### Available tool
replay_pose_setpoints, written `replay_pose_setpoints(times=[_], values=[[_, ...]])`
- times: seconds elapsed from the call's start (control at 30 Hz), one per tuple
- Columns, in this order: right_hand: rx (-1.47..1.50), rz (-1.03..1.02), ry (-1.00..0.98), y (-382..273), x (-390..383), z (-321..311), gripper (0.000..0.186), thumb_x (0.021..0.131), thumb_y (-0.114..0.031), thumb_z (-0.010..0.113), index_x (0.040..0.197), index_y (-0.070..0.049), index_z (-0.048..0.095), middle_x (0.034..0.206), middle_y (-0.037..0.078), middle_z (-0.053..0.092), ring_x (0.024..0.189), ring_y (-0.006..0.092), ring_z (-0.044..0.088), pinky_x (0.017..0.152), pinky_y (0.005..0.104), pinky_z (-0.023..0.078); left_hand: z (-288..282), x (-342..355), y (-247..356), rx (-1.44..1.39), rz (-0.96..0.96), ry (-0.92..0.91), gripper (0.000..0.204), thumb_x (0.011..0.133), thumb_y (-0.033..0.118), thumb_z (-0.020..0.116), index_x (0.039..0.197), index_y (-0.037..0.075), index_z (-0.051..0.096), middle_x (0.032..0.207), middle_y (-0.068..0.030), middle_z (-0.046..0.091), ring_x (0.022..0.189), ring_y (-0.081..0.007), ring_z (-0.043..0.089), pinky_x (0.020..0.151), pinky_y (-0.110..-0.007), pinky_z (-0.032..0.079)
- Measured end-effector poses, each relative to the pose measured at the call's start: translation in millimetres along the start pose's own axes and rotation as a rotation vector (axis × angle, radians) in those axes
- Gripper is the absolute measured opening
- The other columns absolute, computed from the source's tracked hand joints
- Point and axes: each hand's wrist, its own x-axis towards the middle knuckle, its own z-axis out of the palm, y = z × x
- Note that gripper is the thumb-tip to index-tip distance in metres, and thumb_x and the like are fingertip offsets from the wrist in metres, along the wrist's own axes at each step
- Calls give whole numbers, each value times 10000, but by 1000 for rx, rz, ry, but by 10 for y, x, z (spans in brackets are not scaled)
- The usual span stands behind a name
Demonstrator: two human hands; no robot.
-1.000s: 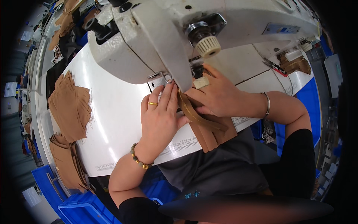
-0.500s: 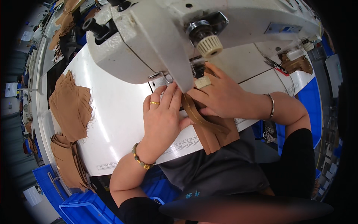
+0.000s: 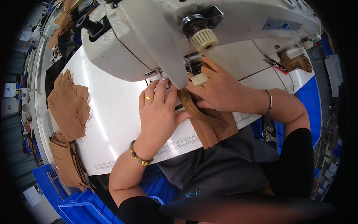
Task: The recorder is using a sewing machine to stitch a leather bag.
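Observation:
Under the head of a white sewing machine [image 3: 138,37], a layered brown fabric piece [image 3: 210,134] hangs over the table's front edge, with a curved brown zipper-like strip [image 3: 197,114] along it. My left hand [image 3: 158,114], gold ring on it, has its fingertips close together at the strip beside the needle area, partly hidden by the machine; its thumb reaches toward the fabric. My right hand [image 3: 223,89] grips the fabric just right of the strip, fingers curled beside the cream adjusting knob [image 3: 199,79]. The needle itself is hidden.
Brown cut pieces [image 3: 69,104] and a folded stack [image 3: 67,160] lie on the left of the white table [image 3: 108,138]. Red-and-black snips [image 3: 279,69] and small brown scraps [image 3: 300,63] sit at the back right. Blue bins [image 3: 82,205] stand below the table.
The machine and both hands appear slightly higher and farther left in the picture. The fingertips of my left hand have shifted a little; both hands remain on the brown work.

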Motion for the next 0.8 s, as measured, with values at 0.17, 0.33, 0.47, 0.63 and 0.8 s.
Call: replay_pose_setpoints(times=[0.17,0.33,0.47,0.63,0.8], values=[[21,1,13,25,17,25,598,729,-385,865,1196,-92,632,1394,138,594,1368,319,510,1165,516,359,-17,-12,-32,24,-24,-56,857,701,553,809,1350,20,640,1399,-151,583,1278,-376,525,1054,-486,430],[23,-16,42,41,15,45,586,733,-375,864,1187,-86,633,1398,139,601,1373,323,505,1170,524,362,-31,-8,-34,18,-20,-84,840,720,565,796,1332,9,651,1388,-155,593,1293,-383,521,1059,-494,427],[40,-16,57,39,18,52,601,731,-370,865,1206,-80,635,1400,136,603,1374,324,505,1170,524,364,-40,1,-16,36,-21,-76,840,722,569,792,1332,9,651,1373,-159,604,1291,-387,523,1065,-494,425],[43,-13,51,40,10,65,645,741,-378,857,1262,-73,631,1413,136,597,1373,326,505,1162,526,376,-36,0,-11,30,-35,-91,831,728,582,784,1322,15,657,1361,-158,610,1287,-385,526,1069,-492,423],[-4,-28,51,23,-2,57,591,761,-379,831,1226,-62,652,1423,155,592,1340,331,524,1139,524,394,-23,-7,-20,60,-21,-82,826,740,593,776,1324,21,653,1353,-152,615,1285,-372,531,1060,-483,426]])
